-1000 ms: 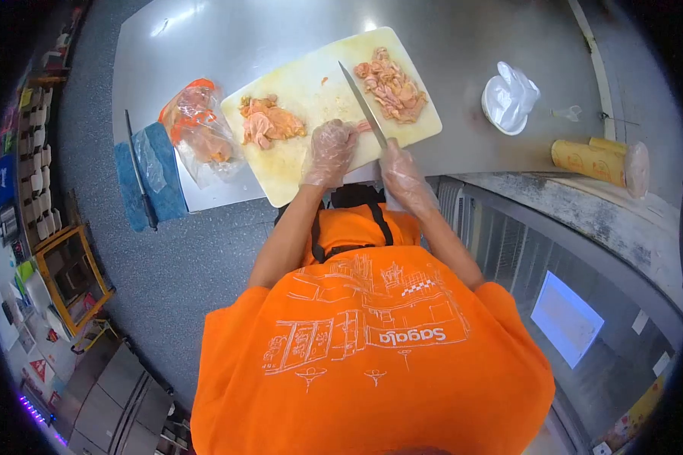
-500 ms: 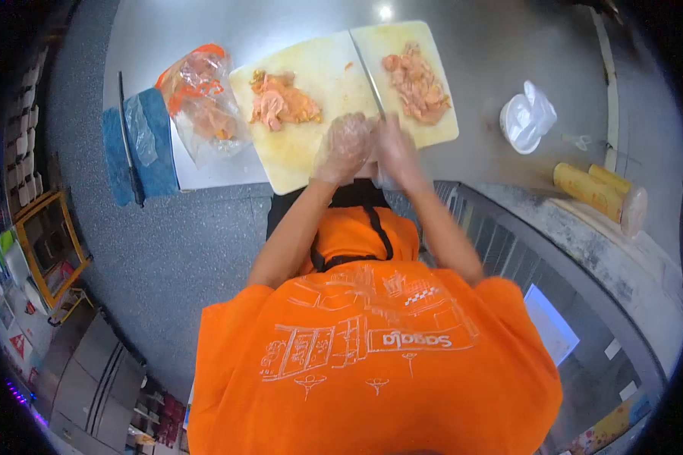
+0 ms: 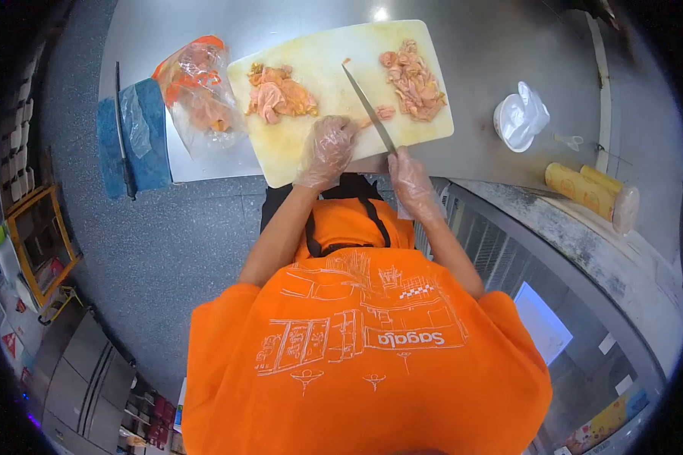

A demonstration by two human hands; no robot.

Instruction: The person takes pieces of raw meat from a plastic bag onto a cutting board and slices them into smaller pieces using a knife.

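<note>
My right hand (image 3: 415, 184), in a clear plastic glove, is closed on the handle of a long knife (image 3: 369, 106), whose blade points up and left over the cutting board (image 3: 296, 155). Left of the blade, my left hand (image 3: 329, 152), also gloved, is closed on a strip of raw meat (image 3: 364, 122) lying on the board. A small cut piece (image 3: 385, 113) rests just right of the blade. One pile of meat (image 3: 278, 97) sits on the board's left part, and a pile of smaller pieces (image 3: 413, 82) on its right.
Left of the board lies a plastic bag of raw meat (image 3: 201, 95). Farther left, a sharpening rod (image 3: 121, 136) rests on a blue cloth (image 3: 148, 155). A white bowl (image 3: 511, 125) with a plastic bag and yellow film rolls (image 3: 580, 189) are at the right.
Since the half-second-old frame, my hands have moved apart and the knife tip has come down and left. A small cut piece now shows beside the blade.
</note>
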